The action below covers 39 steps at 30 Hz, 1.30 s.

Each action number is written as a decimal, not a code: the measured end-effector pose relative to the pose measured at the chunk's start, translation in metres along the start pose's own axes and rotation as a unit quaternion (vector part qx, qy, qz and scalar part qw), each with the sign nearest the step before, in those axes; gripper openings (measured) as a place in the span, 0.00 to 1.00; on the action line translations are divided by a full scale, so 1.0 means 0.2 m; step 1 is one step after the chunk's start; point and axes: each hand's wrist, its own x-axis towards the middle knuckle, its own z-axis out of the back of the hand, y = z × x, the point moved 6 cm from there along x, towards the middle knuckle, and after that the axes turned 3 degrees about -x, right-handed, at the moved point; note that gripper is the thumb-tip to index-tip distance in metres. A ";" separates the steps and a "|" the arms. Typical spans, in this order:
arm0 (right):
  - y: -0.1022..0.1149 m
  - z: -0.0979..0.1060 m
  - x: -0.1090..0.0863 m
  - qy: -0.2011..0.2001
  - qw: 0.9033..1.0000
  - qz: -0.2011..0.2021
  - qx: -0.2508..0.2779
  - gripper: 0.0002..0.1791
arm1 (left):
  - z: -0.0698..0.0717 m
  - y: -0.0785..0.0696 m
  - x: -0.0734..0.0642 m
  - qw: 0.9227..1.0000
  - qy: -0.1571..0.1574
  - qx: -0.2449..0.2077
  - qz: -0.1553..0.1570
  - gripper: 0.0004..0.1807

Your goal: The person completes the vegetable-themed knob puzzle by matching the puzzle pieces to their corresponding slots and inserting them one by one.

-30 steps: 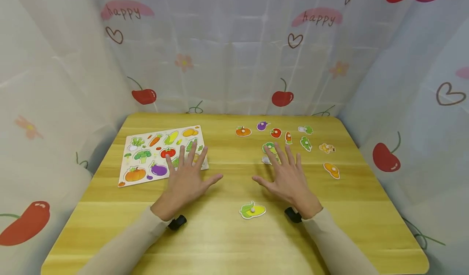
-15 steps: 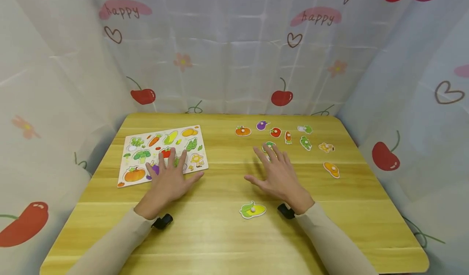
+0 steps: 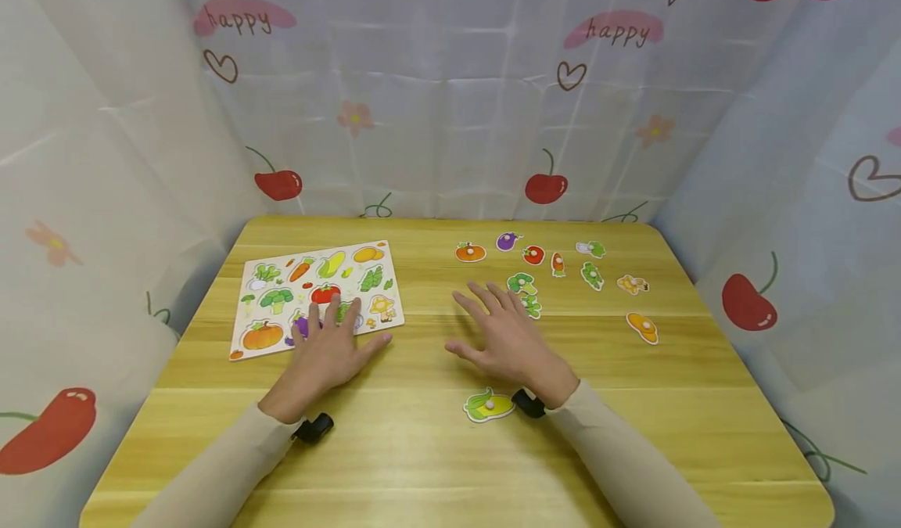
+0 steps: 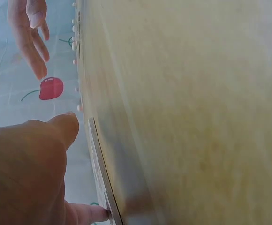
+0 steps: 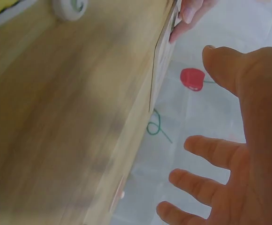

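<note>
Over the board [image 3: 349, 286], the left grip [image 3: 328, 357], wide like the right grip [image 3: 508, 344], partly hides a printed eggplant [image 3: 302, 325].

Long, plain, cream-beige fabric sleeves [image 3: 225, 467] are running down to the person's bare left hand [image 3: 327, 352] and bare right hand [image 3: 512, 344], while a small, black, rounded wrist camera [image 3: 314, 429] is jutting inward beside each sleeve's cuff [image 3: 278, 421].
</note>
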 end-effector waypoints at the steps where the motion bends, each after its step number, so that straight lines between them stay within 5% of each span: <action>1: 0.01 -0.01 0.01 0.006 1.000 0.004 0.002 0.49 | 0.00 0.00 0.00 1.000 0.000 0.001 -0.001 0.58; 13: 0.16 -0.10 0.07 0.110 0.993 0.046 0.022 0.45 | -0.04 -0.06 -0.03 0.999 -0.006 0.032 -0.023 0.55; 24: 0.25 -0.13 0.09 0.127 0.989 0.073 0.021 0.41 | -0.04 -0.14 -0.04 0.998 -0.017 0.034 -0.045 0.49; 39: 0.17 -0.10 0.01 0.113 0.990 0.074 0.049 0.24 | -0.05 -0.22 -0.06 0.995 -0.031 0.003 -0.099 0.44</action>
